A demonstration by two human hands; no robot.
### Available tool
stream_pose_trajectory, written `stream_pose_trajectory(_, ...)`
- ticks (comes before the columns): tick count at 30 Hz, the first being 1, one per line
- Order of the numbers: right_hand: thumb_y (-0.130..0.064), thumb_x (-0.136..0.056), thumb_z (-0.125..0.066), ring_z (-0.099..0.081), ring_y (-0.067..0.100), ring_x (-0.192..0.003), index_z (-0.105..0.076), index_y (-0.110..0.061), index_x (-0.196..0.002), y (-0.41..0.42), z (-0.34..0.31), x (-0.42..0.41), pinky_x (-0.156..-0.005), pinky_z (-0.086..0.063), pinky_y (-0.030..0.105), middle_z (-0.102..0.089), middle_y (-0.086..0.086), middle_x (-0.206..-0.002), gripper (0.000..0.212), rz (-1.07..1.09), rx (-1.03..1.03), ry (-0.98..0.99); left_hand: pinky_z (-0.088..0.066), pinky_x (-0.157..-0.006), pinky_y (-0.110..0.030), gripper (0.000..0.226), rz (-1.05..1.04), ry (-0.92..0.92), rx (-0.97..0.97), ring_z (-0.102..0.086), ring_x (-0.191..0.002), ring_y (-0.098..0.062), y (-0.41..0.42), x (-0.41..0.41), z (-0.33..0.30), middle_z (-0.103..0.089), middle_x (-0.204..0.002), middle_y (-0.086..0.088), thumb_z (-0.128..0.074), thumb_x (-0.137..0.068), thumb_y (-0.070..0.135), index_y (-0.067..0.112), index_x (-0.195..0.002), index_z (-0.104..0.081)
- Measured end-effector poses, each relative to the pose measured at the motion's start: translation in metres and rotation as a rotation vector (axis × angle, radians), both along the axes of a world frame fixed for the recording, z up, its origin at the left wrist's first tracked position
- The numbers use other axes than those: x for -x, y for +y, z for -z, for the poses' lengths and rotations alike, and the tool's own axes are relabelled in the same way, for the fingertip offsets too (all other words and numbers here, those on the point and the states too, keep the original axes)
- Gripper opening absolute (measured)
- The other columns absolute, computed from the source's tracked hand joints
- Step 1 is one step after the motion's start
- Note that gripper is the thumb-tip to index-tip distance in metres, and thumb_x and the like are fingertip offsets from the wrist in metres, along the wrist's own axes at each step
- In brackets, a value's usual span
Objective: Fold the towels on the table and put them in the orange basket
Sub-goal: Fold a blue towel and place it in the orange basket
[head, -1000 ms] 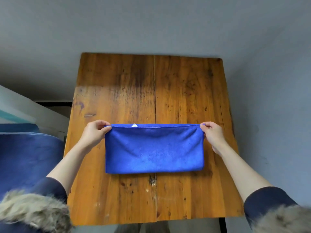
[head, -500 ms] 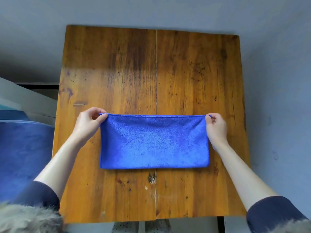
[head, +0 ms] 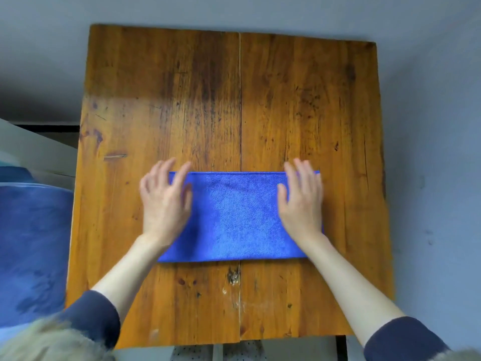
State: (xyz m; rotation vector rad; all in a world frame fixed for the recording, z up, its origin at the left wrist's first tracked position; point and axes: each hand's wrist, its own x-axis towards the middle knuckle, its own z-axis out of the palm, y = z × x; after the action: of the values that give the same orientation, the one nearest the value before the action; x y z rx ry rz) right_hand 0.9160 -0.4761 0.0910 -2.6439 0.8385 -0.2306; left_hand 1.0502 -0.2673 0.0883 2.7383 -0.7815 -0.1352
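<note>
Blue towel (head: pixel 235 217) folded to a long strip, lying flat near the front of the table (head: pixel 299 100). Left hand (head: pixel 164 201) and right hand (head: pixel 302 201) laid flat on its two ends, fingers straight, grip apart, nothing pinched. Risks, as judged: layers sliding or bunching if palms drag on the next fold; edges misaligning. Orange basket not in view.

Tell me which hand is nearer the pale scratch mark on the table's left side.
Left. The left hand lies on the blue towel's left end, just right of the scratch mark; the right hand covers the towel's far end.
</note>
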Motion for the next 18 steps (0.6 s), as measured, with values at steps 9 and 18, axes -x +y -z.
stream_pose_trajectory(9,-0.041,-0.092,-0.045,-0.022,0.030,-0.142,-0.037,-0.017,-0.143,0.027,0.055,0.016,-0.115,-0.011,0.053,-0.028,0.011,-0.152,0.057,-0.264,0.118,0.181,-0.007,-0.109,-0.066,0.056,0.228,0.001,-0.236,-0.017,-0.142,-0.036,0.001,0.036,0.051,-0.024,-0.155,-0.009,-0.035,-0.091,0.050,0.030,-0.143,-0.034)
stream_pose_trajectory(18,-0.043,-0.095,-0.034,-0.015,0.033,-0.143,-0.035,-0.016,-0.144,-0.010,0.065,0.039,-0.117,-0.006,0.041,-0.021,0.018,-0.153,0.056,-0.064,0.134,0.121,-0.013,-0.116,-0.052,0.059,0.146,0.000,-0.136,-0.013,-0.143,-0.036,0.038,0.023,0.059,-0.020,-0.155,-0.013,-0.032,-0.091,0.047,0.022,-0.145,-0.032)
